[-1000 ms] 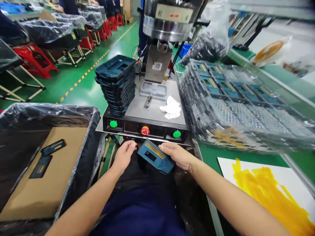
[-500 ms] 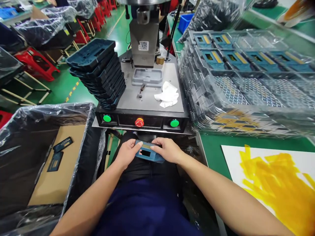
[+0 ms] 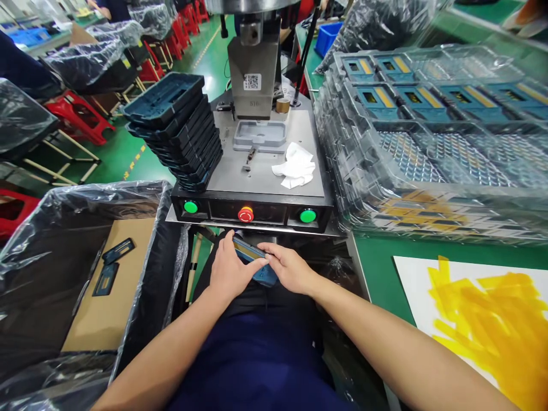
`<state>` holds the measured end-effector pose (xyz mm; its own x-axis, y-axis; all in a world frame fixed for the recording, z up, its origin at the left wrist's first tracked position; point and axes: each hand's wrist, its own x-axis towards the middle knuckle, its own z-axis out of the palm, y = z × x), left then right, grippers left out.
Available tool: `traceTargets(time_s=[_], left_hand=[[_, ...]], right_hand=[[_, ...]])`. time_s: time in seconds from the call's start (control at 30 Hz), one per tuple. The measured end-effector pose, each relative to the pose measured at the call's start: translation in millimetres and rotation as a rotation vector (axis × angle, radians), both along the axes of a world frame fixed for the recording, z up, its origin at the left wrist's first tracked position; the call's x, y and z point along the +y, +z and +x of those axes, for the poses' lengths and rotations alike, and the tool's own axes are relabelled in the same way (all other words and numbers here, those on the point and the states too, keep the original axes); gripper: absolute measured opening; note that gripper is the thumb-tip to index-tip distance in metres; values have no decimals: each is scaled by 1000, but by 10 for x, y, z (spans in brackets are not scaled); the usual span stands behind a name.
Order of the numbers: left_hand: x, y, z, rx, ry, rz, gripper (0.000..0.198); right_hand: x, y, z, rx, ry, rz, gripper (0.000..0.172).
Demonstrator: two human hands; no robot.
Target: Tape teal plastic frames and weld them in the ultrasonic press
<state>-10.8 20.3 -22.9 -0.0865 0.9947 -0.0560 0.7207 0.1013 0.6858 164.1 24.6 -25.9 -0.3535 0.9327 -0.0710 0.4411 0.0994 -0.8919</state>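
A dark blue plastic housing panel (image 3: 266,276) with a yellow strip is held over my lap, below the press's front edge. It is tilted, and my fingers cover much of it. My left hand (image 3: 230,264) grips its left side, with the thumb reaching across the face. On the opposite side, my right hand (image 3: 287,266) closes on the upper right edge, its thumb close to the left thumb. Beyond my hands stands a press (image 3: 252,77) over a grey fixture (image 3: 260,135) on a metal plate. A small metal piece (image 3: 249,160) lies before the fixture.
Dark plastic trays (image 3: 180,134) are stacked on the press table's left. A white cloth (image 3: 295,165) lies on its right. Clear blister trays (image 3: 411,171) with similar panels rise at right, behind a white sheet (image 3: 411,274) with yellow strips. A lined bin (image 3: 145,285) holds two dark parts (image 3: 105,278).
The panel has tilted and turned between my hands, so its face shows less. My left hand has shifted further over it. The whole view has moved slightly.
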Motion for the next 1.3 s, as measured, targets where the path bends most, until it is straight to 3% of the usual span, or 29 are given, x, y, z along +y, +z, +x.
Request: traceTargets(time_s=[0.07, 0.2, 0.27, 0.37, 0.43, 0.53, 0.67, 0.8, 0.9, 1.0, 1.13, 1.2, 1.3], left_hand=[[3, 22, -8, 10, -10, -5, 97], [65, 33, -86, -50, -10, -4, 60], [91, 15, -123, -180, 18, 13, 46], [86, -28, -154, -533, 112, -73, 46], [72, -65, -175, -713, 195, -119, 53], [80, -124, -217, -883, 293, -156, 56], [108, -106, -237, -1020, 273, -280, 63], [148, -111, -239, -1022, 220, -236, 62], [210, -352, -322, -824, 184, -197, 61], [247, -801, -481, -394, 60, -204, 60], [198, -1399, -692, 152, -90, -2, 73], [160, -1568, -757, 234, -105, 24, 77], [139, -1638, -789, 266, -106, 25, 78]], right_hand=[[-2, -6, 1, 16, 20, -17, 39], [37, -6, 20, -11, 21, -76, 38], [42, 1, 25, -32, 8, -56, 37], [-6, 60, 28, -123, 26, 130, 41], [-55, 132, 29, -218, 90, 293, 60], [-102, 270, 27, -400, 184, 455, 82], [-143, 547, 37, -629, 238, 556, 73], [-153, 958, 210, -717, 212, 658, 65], [-72, 1317, 503, -667, 21, 757, 67], [119, 1657, 879, -634, -226, 847, 62], [525, 1989, 1403, -726, -614, 831, 58], [765, 2091, 1658, -804, -775, 762, 58], [1137, 2179, 2016, -915, -952, 612, 60]])
